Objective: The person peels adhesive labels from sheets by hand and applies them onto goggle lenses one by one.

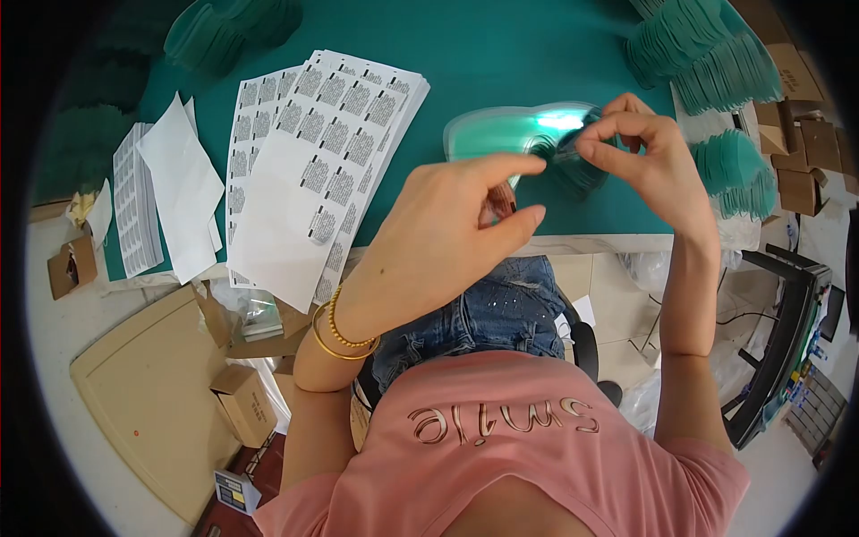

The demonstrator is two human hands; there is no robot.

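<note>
We see the shiny clear sheet point(492, 134) on the worktop point(501, 72), near the edge by the person, its long side running left to right. It lies just past the left hand point(438, 224), toward the far edge. Those fingers are parted, and we see nothing between them. The right hand point(658, 166) is nearer the sheet's right end, its fingers pinching a thin dark piece point(570, 141); we can't tell if they join.

We see dark greenish film point(571, 143) in our right hand point(653, 154), green tabletop point(394, 40) beneath that grip, white sheets point(353, 125) gridded with black print leftward.
</note>
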